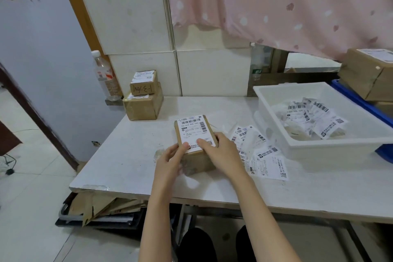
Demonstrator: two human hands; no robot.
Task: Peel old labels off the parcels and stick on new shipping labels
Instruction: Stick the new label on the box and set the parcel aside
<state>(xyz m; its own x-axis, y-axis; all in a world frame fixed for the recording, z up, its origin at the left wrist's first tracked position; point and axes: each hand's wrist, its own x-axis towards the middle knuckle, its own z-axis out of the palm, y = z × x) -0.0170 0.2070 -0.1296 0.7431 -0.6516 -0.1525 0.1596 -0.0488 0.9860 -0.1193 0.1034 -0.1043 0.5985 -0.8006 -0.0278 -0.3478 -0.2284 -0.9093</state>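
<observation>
At the far left of the table point(119, 155) two stacked parcels point(143, 95) are seen against the wall, well apart from the work. Nearer the middle, the left hand point(170, 160) is curled against the near-left corner of the parcel point(196, 161), steadying it. The label point(195, 132) lies on the parcel's top, its long axis running away from the person. The right hand point(220, 153) is laid on the label's near end, fingers fairly straight and pressing — so smoothing would likely be carried forward along that axis. Further right, loose labels point(261, 153) are scattered just beside a white tray point(297, 149).
</observation>
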